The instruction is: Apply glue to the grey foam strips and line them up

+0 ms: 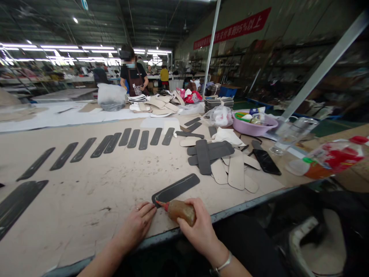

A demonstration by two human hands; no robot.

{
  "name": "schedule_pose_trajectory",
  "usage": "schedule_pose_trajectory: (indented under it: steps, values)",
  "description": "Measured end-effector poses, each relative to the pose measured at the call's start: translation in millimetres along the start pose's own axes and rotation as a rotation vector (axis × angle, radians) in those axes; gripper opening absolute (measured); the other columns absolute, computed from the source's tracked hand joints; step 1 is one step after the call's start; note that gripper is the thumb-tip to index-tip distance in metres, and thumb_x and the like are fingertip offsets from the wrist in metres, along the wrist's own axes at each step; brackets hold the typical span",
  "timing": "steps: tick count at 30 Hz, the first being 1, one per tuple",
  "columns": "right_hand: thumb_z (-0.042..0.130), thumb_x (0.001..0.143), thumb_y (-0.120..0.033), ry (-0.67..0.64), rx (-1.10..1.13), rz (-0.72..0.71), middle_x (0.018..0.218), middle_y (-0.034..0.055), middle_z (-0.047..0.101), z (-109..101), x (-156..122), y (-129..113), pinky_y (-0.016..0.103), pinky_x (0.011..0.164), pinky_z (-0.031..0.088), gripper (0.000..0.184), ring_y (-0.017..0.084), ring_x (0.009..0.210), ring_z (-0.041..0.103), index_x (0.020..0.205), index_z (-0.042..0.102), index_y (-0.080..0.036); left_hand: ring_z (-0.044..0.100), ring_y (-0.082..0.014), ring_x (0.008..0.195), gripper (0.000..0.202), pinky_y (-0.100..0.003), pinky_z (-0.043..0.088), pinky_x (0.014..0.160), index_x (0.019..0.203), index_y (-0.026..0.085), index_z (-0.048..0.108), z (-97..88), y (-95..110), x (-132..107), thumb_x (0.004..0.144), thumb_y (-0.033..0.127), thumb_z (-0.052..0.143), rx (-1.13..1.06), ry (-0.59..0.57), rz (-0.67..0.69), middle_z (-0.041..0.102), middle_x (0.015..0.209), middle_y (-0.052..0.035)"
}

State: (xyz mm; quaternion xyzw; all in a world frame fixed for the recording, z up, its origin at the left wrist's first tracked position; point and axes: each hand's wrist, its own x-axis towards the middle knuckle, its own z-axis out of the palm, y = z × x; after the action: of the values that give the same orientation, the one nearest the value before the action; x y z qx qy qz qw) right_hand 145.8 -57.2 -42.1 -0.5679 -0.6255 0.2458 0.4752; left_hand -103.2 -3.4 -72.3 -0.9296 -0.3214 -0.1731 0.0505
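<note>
In my right hand [198, 227] is a brown glue bottle [182, 212] with a red nozzle, tilted to the left. Its tip meets the near left end of a dark strip with rounded ends [177, 188]. A thin pale line of glue runs along the strip's upper edge. My left hand [141, 221] lies flat, its fingertips at that same end of the strip. Farther back stands a row of similar dark strips [144, 139], several showing pale glue lines. To the right is a loose pile of dark strips [203, 157] and beige pieces [236, 171].
On the right are a black phone [266, 161], a pink basin [253, 127], a clear cup [295, 134] and a drink bottle [336, 157] lying tilted. A metal pole [211, 48] rises behind the table. A co-worker in an apron [135, 77] stands across from me, beside stacked pieces [161, 104].
</note>
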Motion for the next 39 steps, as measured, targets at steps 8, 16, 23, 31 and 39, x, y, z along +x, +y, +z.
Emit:
schedule_pose_trajectory:
  steps: [8,16,23,31,39]
  values:
    - [0.059,0.067,-0.015,0.038,-0.056,-0.008,0.091,0.0034,0.055,-14.0,-4.6,3.1,0.035,0.077,0.049,0.032,0.021,0.085,0.056,0.098,0.050,-0.021,0.057,-0.0191,0.102,0.030,-0.032,0.051,0.091,0.112,0.016,0.064,-6.8,3.4,5.7,0.093,0.019,0.041,0.010,0.046,-0.001,0.068,0.107,-0.0074]
    - [0.059,0.070,-0.024,0.225,-0.228,0.050,0.092,0.0053,0.058,-50.5,5.1,27.9,0.038,0.076,0.050,0.029,0.023,0.085,0.057,0.098,0.052,-0.021,0.059,-0.0185,0.102,0.029,-0.030,0.051,0.091,0.107,0.018,0.066,-2.8,-2.2,3.6,0.092,0.020,0.042,0.006,0.083,-0.006,0.069,0.105,-0.0058]
    - [0.059,0.074,-0.035,0.354,-0.426,0.070,0.092,0.0068,0.056,-72.9,11.5,47.6,0.043,0.076,0.049,0.030,0.026,0.084,0.056,0.099,0.052,-0.021,0.059,-0.0194,0.102,0.029,-0.033,0.051,0.093,0.108,0.019,0.066,-4.1,-0.2,4.7,0.092,0.017,0.042,0.031,0.053,0.005,0.069,0.107,-0.0064]
    - [0.059,0.074,-0.019,0.158,-0.169,-0.096,0.092,0.0050,0.054,-37.5,2.6,20.2,0.036,0.074,0.051,0.030,0.022,0.084,0.056,0.102,0.049,-0.022,0.058,-0.0189,0.099,0.030,-0.030,0.053,0.088,0.108,0.018,0.065,-7.0,2.5,8.2,0.091,0.016,0.041,0.050,0.046,0.010,0.068,0.105,-0.0057]
    - [0.058,0.073,-0.020,0.212,-0.252,-0.013,0.092,0.0058,0.054,-42.8,13.4,27.7,0.039,0.077,0.050,0.028,0.024,0.086,0.055,0.100,0.051,-0.022,0.057,-0.0189,0.101,0.029,-0.030,0.051,0.090,0.109,0.018,0.064,-3.3,-2.3,6.1,0.092,0.017,0.041,0.056,0.080,0.029,0.068,0.106,-0.0048]
